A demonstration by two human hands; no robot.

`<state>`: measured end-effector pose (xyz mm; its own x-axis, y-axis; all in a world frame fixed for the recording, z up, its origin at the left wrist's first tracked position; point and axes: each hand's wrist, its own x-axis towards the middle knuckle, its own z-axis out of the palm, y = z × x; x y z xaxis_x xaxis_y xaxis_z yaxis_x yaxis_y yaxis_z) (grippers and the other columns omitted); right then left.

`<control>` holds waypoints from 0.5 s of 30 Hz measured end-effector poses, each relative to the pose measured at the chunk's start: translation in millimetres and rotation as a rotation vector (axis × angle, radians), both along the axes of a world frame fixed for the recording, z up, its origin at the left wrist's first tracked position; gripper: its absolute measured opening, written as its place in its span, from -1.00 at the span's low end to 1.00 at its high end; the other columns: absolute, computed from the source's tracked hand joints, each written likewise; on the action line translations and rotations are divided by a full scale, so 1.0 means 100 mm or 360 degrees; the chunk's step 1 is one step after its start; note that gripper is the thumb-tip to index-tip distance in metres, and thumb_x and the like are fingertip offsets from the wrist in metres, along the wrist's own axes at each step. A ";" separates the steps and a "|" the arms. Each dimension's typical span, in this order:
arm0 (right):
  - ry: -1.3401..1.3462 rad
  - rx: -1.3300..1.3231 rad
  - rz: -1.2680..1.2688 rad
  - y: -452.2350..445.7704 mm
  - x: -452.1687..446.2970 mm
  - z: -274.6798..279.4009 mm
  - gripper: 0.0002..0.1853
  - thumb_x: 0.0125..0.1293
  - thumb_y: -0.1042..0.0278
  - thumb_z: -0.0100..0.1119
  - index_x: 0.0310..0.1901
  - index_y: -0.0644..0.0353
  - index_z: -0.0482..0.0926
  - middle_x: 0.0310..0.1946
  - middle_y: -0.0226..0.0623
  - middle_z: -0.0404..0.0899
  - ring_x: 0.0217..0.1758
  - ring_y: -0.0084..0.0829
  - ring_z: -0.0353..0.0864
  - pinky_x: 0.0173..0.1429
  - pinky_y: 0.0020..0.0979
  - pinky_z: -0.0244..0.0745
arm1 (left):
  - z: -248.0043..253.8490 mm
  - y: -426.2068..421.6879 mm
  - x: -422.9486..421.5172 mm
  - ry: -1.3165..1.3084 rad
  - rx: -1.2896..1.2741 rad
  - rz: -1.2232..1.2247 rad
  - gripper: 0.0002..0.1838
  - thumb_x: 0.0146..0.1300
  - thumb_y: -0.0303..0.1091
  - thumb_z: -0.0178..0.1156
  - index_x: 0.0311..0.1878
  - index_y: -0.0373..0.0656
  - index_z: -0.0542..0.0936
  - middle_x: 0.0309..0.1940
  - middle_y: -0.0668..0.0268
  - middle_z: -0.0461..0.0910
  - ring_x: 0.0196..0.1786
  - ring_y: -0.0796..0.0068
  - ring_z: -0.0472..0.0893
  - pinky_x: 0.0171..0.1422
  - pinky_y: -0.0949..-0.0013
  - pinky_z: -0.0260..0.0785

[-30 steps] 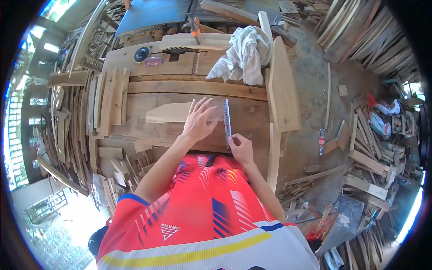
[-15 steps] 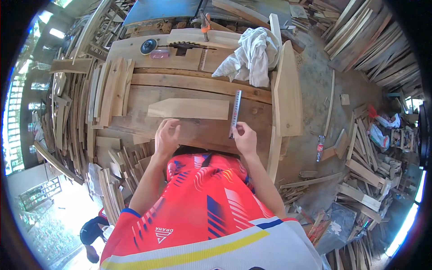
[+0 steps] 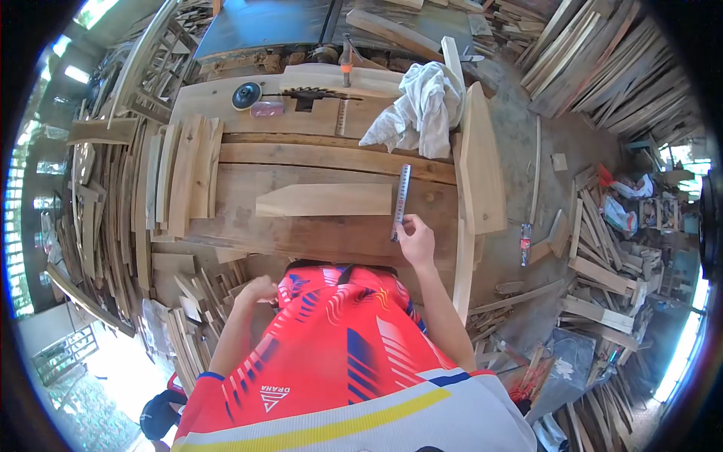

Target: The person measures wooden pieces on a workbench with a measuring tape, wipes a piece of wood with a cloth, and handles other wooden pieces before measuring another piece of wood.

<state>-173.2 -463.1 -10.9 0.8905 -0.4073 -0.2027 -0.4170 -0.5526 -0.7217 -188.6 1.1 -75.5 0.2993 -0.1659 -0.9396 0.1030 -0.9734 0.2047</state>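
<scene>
My right hand pinches the near end of a narrow marked ruler between thumb and fingers. The ruler points away from me, close beside the right end of a pale board lying flat on the wooden bench. This board has a tapered left end. Down at my left side, off the bench, my left hand is by the edge of my red shirt. Its fingers are curled in, and whatever they may hold is hidden.
A bunched white cloth and upright planks stand at the right. Farther back are a saw blade, a round black-topped object, a pink block and an orange-banded hammer. Boards are stacked left.
My left hand has drawn back from the bench edge to my left side, its fingers curling in. My right hand keeps the ruler beside the board. The view has shifted slightly.
</scene>
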 end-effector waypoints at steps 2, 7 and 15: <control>0.0002 -0.0042 -0.0040 0.03 0.00 0.00 -0.74 0.34 0.17 0.46 -0.06 0.13 0.74 -0.41 -0.25 0.78 -0.35 -0.29 0.78 -0.19 -0.26 0.60 | -0.07 0.16 0.00 0.0134 -0.0230 0.0078 -0.49 0.28 0.07 0.27 -0.03 -0.23 0.79 -0.32 0.04 0.80 -0.15 0.33 0.78 0.04 0.19 0.64; 0.0067 -0.0024 -0.0108 0.08 0.02 0.04 -0.75 0.33 0.18 0.47 -0.08 0.12 0.73 -0.41 -0.28 0.76 -0.36 -0.33 0.76 -0.18 -0.28 0.61 | 0.47 0.02 -0.01 0.0075 -0.0737 0.1133 -0.53 0.46 -0.07 0.32 0.16 -0.30 0.75 -0.07 0.23 0.82 -0.02 0.52 0.72 0.17 0.30 0.59; -0.0003 0.0022 -0.0145 0.07 0.01 -0.03 -0.75 0.31 0.14 0.45 -0.12 0.09 0.71 -0.48 -0.33 0.71 -0.42 -0.34 0.72 -0.26 -0.27 0.56 | 0.47 -0.06 -0.43 -0.0610 -0.1086 0.1516 -0.63 0.43 -0.32 0.38 0.16 -0.39 0.72 -0.08 0.33 0.82 -0.02 0.55 0.71 0.15 0.35 0.58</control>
<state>-172.2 -456.5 -13.5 0.8502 -0.4840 -0.2069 -0.4636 -0.5024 -0.7298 -231.4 -5.3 -28.4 0.8065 -0.1529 -0.5712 0.5345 -0.2246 0.8148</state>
